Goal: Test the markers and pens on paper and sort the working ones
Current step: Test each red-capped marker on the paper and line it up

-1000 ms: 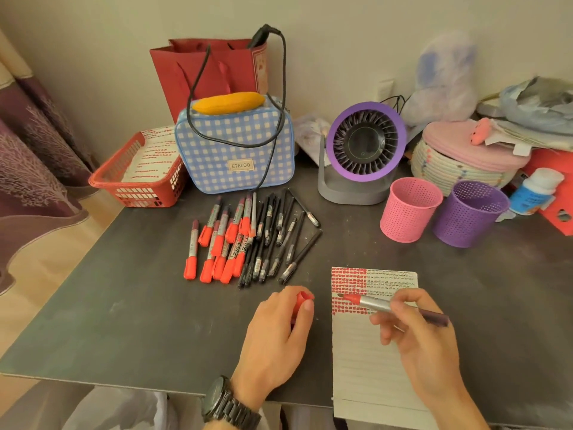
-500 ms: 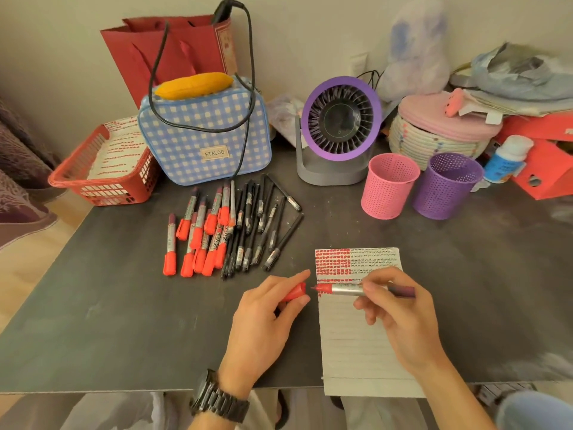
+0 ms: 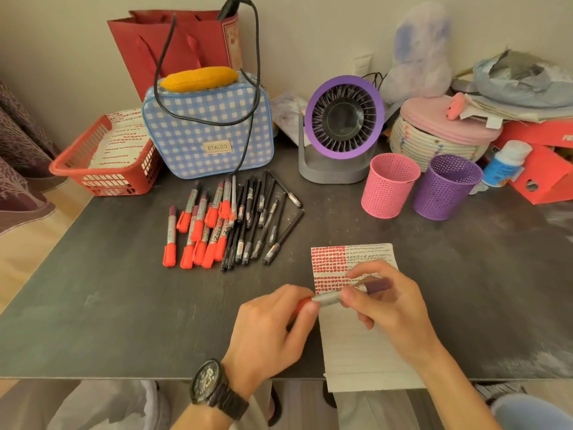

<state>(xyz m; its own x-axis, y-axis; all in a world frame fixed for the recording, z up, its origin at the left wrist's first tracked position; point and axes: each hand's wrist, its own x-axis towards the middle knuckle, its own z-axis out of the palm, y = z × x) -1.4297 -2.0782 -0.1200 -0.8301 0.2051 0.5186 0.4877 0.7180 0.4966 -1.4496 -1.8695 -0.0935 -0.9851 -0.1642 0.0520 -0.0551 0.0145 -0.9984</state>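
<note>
Dark grey table (image 3: 124,305) fills the head view, backed by a pale wall. At its near edge lies a lined sheet of paper (image 3: 366,346), its top rows filled with red dashes on the left and fine dark scribbles on the right; the bottom of the sheet overhangs the edge.

Both hands meet over the paper's left side. The right hand (image 3: 390,302) has its fingers curled round the grey barrel of a marker (image 3: 328,297), which is held roughly level. The left hand (image 3: 273,324), with a dark watch (image 3: 214,389) on the wrist, pinches the red cap (image 3: 302,304) at the barrel's left end. Whether the cap is fully seated cannot be told.

Further back on the left, red-capped markers (image 3: 198,231) lie in a loose row, touching a bundle of black pens (image 3: 257,221). To the right, well apart from these, a pink cup (image 3: 387,187) and a purple cup (image 3: 443,190) stand upright side by side.
</note>
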